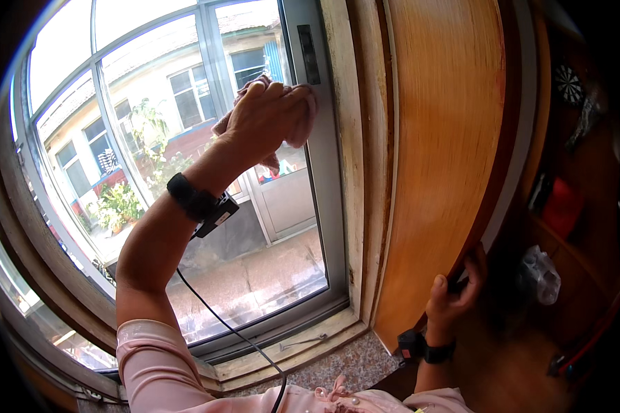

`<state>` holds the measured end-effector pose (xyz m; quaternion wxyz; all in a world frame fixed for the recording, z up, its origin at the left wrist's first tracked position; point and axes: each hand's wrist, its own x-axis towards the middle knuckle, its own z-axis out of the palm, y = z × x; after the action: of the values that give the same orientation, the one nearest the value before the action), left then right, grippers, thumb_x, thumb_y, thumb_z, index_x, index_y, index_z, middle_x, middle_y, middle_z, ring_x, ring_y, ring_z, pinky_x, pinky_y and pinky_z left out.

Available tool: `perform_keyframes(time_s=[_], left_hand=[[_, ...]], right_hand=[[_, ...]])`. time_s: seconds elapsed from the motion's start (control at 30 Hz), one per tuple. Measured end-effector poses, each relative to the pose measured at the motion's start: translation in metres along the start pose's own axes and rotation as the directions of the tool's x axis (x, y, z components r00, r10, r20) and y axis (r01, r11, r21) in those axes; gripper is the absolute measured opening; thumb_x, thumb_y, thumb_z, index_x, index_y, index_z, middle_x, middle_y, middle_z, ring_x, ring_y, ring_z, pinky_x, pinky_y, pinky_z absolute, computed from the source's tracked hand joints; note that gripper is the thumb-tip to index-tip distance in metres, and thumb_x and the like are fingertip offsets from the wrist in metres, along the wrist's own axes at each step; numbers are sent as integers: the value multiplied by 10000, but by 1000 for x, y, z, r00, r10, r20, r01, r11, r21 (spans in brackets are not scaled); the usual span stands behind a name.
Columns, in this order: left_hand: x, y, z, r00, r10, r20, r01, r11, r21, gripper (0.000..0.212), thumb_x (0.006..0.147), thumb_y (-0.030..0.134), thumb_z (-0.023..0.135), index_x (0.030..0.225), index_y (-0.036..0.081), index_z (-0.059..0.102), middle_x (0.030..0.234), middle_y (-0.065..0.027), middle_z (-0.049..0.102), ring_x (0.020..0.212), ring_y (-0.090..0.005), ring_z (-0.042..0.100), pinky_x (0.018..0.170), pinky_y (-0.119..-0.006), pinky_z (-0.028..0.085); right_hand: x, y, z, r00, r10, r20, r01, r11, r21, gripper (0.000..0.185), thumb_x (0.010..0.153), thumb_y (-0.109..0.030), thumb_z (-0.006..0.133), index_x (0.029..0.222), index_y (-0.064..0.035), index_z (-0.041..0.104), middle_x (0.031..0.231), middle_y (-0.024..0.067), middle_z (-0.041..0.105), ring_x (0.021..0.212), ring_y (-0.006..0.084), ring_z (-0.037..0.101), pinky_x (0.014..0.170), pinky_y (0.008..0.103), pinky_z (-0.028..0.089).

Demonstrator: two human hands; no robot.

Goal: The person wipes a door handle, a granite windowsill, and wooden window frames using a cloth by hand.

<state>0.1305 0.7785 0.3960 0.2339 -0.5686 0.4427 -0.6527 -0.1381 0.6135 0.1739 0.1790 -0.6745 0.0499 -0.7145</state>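
My left hand (271, 116) is raised against the window and presses a pinkish cleaning cloth (302, 121). The cloth bunches out on both sides of my fingers, over the right edge of the glass pane (268, 268) and the grey metal sash frame (330, 206). A dark recessed latch (308, 54) sits on the frame just above the cloth. Low on the right, my right hand (452, 297) grips the edge of the varnished wooden panel (439, 155) lining the window opening. Its fingers lie partly in shadow.
A weathered wooden sill (294, 348) and a speckled stone ledge (336, 364) run below the window. From the device at my left wrist, a black cable (222, 321) hangs across the glass. To the right are a clear plastic bag (542, 276) and a dartboard (568, 83).
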Motion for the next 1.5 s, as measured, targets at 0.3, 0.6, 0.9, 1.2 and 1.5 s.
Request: perform_keyframes(time_s=[0.3, 0.6, 0.9, 1.2, 1.5], left_hand=[[9, -4, 3, 983, 72, 169, 0, 921, -389, 524, 468, 299, 711, 955, 164, 572, 1032, 15, 531, 930, -140, 479, 771, -287, 325], [23, 4, -15, 983, 37, 181, 0, 980, -199, 446, 542, 234, 656, 974, 163, 572, 1016, 40, 524, 850, -138, 505, 731, -304, 355], [24, 18, -9, 987, 114, 112, -119, 992, 41, 659, 481, 373, 688, 1075, 127, 543, 1121, -25, 503, 1082, -225, 422, 871, -345, 298], [-51, 177, 0, 907, 104, 409, 137, 845, -517, 287, 660, 136, 523, 921, 28, 575, 994, -161, 530, 1065, -263, 462, 967, -336, 299], [-31, 116, -1, 997, -68, 45, 81, 898, -432, 398, 612, 201, 614, 983, 67, 564, 1106, -73, 515, 1075, -206, 437, 936, -312, 333]], right_hand=[[1, 3, 4, 999, 25, -37, -24, 999, 36, 483, 765, -301, 609, 1099, 6, 445, 1209, 209, 420, 1087, 311, 442, 889, 397, 385], [7, 4, 6, 998, -50, -34, 50, 999, 11, 464, 761, -299, 606, 1076, 6, 455, 1195, 207, 429, 1062, 302, 458, 868, 384, 406], [5, -1, 9, 999, -16, -38, 18, 998, 62, 448, 760, -274, 605, 1075, 4, 452, 1201, 206, 424, 1061, 306, 457, 874, 390, 404], [12, -1, 7, 999, -23, -31, 23, 1000, -10, 457, 766, -262, 601, 1099, 14, 452, 1215, 207, 421, 1085, 312, 451, 902, 398, 385], [16, 1, 6, 999, -38, -32, 37, 999, -37, 454, 774, -269, 590, 1102, 13, 450, 1225, 217, 417, 1110, 330, 439, 922, 404, 365]])
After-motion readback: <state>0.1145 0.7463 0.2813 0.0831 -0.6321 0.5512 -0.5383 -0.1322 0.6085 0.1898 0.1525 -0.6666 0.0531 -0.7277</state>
